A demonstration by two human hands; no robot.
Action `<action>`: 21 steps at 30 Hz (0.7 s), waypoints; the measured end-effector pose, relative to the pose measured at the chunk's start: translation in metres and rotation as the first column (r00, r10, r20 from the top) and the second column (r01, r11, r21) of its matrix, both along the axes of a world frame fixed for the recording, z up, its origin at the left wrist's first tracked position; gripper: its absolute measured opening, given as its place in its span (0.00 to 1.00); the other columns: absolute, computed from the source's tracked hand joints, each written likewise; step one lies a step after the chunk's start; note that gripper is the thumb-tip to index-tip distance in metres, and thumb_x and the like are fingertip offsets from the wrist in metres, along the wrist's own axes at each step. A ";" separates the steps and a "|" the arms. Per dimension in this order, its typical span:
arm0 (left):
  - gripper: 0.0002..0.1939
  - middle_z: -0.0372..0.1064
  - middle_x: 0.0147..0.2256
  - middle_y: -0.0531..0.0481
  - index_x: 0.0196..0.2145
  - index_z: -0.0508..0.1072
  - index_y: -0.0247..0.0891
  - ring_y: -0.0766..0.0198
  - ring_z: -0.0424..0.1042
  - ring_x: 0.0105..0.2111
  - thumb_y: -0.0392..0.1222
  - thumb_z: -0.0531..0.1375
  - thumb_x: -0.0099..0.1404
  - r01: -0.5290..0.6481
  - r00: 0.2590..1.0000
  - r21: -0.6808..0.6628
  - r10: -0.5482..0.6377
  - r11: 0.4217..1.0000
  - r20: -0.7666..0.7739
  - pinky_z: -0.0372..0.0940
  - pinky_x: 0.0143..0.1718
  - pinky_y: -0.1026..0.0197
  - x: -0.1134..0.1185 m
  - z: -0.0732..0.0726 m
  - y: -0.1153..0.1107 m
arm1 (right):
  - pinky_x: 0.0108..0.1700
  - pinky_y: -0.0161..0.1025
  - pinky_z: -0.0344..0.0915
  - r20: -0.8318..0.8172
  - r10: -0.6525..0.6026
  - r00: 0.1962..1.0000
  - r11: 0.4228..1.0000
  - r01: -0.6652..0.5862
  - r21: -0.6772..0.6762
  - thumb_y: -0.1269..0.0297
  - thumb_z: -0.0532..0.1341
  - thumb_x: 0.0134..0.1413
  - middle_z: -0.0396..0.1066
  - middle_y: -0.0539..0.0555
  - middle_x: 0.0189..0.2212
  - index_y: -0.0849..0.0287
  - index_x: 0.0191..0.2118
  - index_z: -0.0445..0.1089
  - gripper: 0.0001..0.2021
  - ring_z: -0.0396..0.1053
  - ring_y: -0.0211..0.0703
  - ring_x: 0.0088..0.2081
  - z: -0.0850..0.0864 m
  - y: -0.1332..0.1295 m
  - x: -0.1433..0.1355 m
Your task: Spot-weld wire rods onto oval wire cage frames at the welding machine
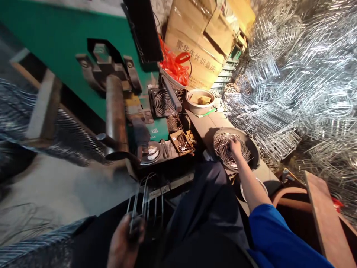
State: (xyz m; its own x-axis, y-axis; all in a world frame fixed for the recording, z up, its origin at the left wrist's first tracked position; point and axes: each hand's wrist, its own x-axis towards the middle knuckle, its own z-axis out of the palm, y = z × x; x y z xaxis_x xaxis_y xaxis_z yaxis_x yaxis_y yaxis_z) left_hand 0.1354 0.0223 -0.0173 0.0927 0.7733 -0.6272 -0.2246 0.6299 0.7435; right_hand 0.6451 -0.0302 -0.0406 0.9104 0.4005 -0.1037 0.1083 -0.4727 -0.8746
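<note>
- Head view, left hand (126, 236): fingers are closed around one end of a bent wire frame (144, 199), its prongs pointing away from the body, beside the dark trousers (208, 208).
- Head view, right hand (235, 146): fingers reach down into the wire pieces (223, 149) inside a round basin (255, 154); finger opening, and whether any piece is gripped, cannot be told.
- Head view, surroundings: a machine with a metal cylinder (115, 108) stands at left; a white bowl (199, 109) sits beyond the basin; piled wire racks (315, 85) fill the right side.
</note>
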 end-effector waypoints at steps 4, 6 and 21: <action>0.29 0.65 0.18 0.57 0.37 0.70 0.36 0.71 0.59 0.15 0.57 0.72 0.45 0.062 0.995 0.077 -0.068 0.995 0.077 0.53 0.12 0.73 0.008 -0.005 -0.008 | 0.22 0.35 0.63 -0.153 0.122 0.981 0.943 -0.067 0.325 0.52 0.62 0.55 0.58 0.44 0.21 0.54 0.30 0.60 0.14 0.54 0.35 0.19 0.073 -0.015 -0.034; 0.30 0.65 0.18 0.57 0.40 0.71 0.35 0.72 0.59 0.15 0.55 0.73 0.45 0.070 0.994 0.120 -0.079 0.990 0.078 0.53 0.12 0.73 0.006 -0.005 -0.004 | 0.23 0.34 0.64 -0.256 0.337 0.906 0.829 -0.157 0.536 0.55 0.66 0.50 0.58 0.44 0.21 0.55 0.31 0.63 0.13 0.52 0.33 0.19 0.110 -0.020 -0.063; 0.37 0.63 0.19 0.62 0.56 0.63 0.37 0.72 0.59 0.15 0.48 0.71 0.53 -0.060 0.982 0.355 -0.009 0.933 0.191 0.59 0.16 0.70 -0.002 -0.016 0.010 | 0.26 0.35 0.49 0.005 0.710 0.704 0.678 -0.686 0.265 0.40 0.64 0.54 0.57 0.47 0.21 0.59 0.27 0.69 0.24 0.52 0.36 0.24 0.099 0.043 -0.211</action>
State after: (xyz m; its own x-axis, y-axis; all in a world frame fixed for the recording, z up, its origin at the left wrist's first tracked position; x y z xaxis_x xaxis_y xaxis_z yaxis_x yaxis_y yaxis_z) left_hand 0.1337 0.0324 -0.0335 0.1581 0.9462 -0.2823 -0.3930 0.3226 0.8611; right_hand 0.4343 0.0130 0.0582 0.3468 0.9379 0.0106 0.2389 -0.0774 -0.9680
